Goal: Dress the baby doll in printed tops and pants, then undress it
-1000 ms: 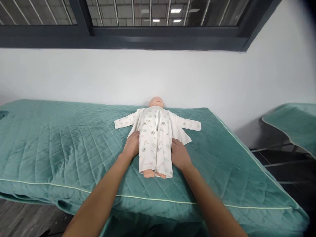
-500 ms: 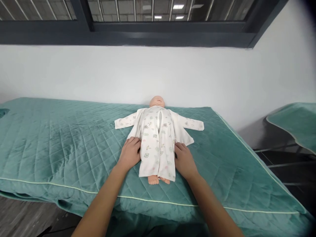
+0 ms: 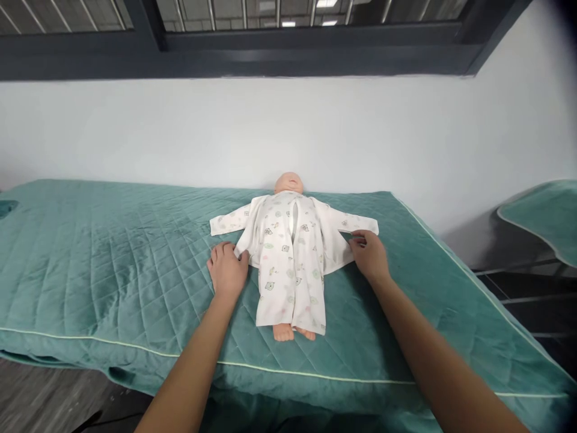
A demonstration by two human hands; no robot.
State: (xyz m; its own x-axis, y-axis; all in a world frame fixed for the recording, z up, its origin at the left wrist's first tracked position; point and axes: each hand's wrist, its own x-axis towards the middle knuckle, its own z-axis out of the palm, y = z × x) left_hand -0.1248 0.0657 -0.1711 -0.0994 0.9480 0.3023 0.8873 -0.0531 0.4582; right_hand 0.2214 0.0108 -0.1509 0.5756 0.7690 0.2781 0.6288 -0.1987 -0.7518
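A baby doll (image 3: 289, 181) lies on its back on a green quilted bed (image 3: 112, 252), head toward the wall, bare feet toward me. It wears a white printed garment (image 3: 288, 264) with both sleeves spread sideways. My left hand (image 3: 226, 270) rests flat on the quilt, fingers apart, touching the garment's left flap edge. My right hand (image 3: 369, 255) lies at the right flap and sleeve, its fingers curled on the cloth edge.
A white wall stands right behind the doll's head, with a dark window frame (image 3: 288, 54) above. A second green-covered bed (image 3: 541, 216) sits at the right across a dark floor gap. The near bed edge has a pale piping line.
Both hands left the doll's legs and moved outward and up: the left to the left flap edge, the right to the right flap near the sleeve. The view tilted slightly.
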